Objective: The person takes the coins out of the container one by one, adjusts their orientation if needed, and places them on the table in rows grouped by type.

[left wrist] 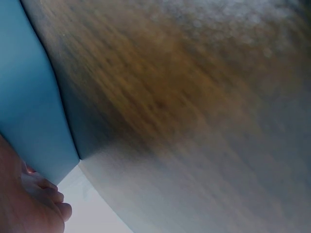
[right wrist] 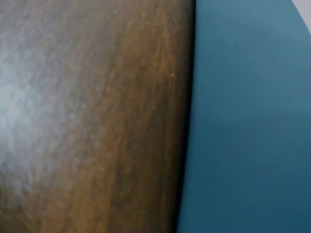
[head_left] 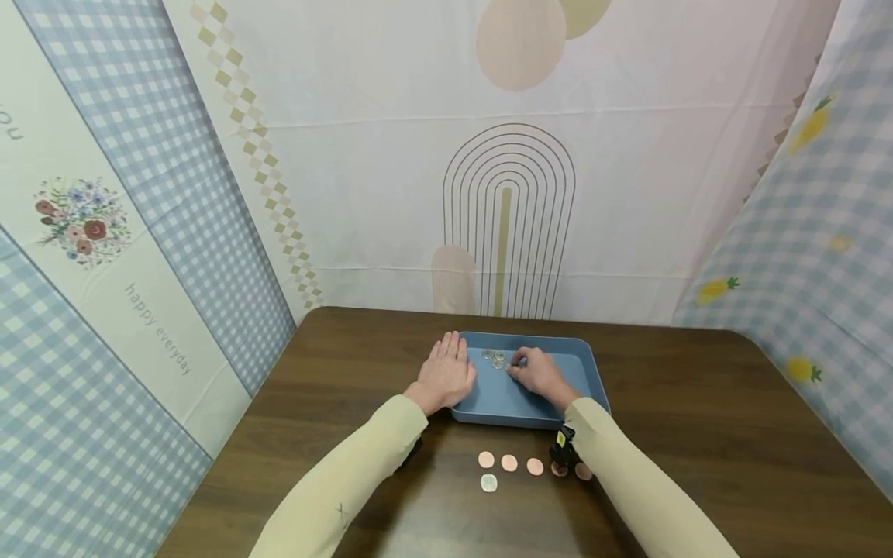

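Observation:
A shallow blue tray (head_left: 481,403) lies on the brown table, with a few silvery coins (head_left: 498,361) grouped in its back left part. My left hand (head_left: 446,372) rests along the tray's left rim, fingers straight and pointing away from me. Inside the tray my right hand (head_left: 537,372) reaches down, thumb and fingers curled together round the edge of a coin (head_left: 508,367) beside the group. The left wrist view shows part of the left hand (left wrist: 39,206) against the tray's blue outer wall (left wrist: 34,107). In the right wrist view only the tray's side (right wrist: 248,121) and tabletop appear.
Several copper-coloured coins (head_left: 509,463) lie in a row on the table (head_left: 349,372) in front of the tray, some partly hidden by the right wrist camera (head_left: 562,447). One silvery coin (head_left: 489,483) lies below the row's left end. A patterned cloth (head_left: 377,194) hangs behind the table.

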{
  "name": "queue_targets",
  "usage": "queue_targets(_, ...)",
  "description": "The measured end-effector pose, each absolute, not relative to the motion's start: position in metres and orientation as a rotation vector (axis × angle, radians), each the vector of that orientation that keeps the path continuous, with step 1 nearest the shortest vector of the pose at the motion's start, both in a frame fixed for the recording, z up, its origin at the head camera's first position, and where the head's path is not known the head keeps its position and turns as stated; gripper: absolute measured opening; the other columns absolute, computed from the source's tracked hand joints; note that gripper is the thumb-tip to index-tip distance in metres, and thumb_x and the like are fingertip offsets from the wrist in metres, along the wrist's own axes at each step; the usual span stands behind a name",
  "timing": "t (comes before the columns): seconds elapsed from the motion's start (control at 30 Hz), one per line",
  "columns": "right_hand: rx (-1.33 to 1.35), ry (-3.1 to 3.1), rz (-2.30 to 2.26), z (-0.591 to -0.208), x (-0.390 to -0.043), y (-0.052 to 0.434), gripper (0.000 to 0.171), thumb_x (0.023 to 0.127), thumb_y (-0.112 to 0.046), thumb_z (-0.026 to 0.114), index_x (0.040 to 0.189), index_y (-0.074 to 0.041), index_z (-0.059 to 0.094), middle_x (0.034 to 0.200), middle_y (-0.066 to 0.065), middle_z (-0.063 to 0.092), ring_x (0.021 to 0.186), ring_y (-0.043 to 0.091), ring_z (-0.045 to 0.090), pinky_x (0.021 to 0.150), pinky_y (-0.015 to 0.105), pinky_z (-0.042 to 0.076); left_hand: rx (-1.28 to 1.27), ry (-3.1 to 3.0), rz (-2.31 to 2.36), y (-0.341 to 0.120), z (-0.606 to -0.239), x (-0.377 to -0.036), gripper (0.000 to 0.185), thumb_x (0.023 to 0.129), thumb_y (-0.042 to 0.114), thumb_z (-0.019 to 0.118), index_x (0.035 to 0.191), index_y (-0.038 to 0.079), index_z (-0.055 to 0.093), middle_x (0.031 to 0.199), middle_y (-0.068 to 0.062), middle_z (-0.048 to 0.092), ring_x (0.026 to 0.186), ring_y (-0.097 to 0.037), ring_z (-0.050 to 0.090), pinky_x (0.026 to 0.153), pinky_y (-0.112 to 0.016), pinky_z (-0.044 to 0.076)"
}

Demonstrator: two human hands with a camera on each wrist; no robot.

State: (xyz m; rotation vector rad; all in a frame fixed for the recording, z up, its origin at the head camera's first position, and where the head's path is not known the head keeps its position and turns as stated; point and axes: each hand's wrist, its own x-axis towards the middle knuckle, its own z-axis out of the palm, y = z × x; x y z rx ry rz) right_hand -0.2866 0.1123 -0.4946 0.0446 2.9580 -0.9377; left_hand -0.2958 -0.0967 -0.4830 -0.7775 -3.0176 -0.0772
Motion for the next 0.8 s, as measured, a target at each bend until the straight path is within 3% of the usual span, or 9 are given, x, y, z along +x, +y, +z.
queue_targets(0.27, 0.055, 2.998, -0.917, -0.4957, -0.2880, 0.1083, 0.018, 0.090, -0.022, 0.068, 0.097, -0.005, 0.069, 0.093, 0.010, 0.068, 0.078, 0.021, 0.058, 0.068, 0.034, 0.048, -0.773, -3.012, -0.074, -0.0997, -0.4840, -0.2964, 0.062, 0.104, 0.035, 0.023, 0.154, -0.002, 0.024, 0.163, -0.020, 0.020, 0.153, -0.031, 0.016, 0.125, -0.043, 0.017)
queue_targets(0.8, -0.038, 3.030, -0.922, -0.4964, -0.2861, 0.1088, 0.017, 0.088, -0.014, 0.069, 0.098, -0.005, 0.058, 0.084, 0.008, 0.058, 0.073, 0.020, 0.053, 0.062, 0.031, 0.042, -0.777, -3.013, -0.085, -0.0976, -0.4835, -0.2931, 0.062, 0.103, 0.034, 0.022, 0.153, -0.002, 0.025, 0.162, -0.020, 0.021, 0.153, -0.031, 0.017, 0.125, -0.043, 0.017)
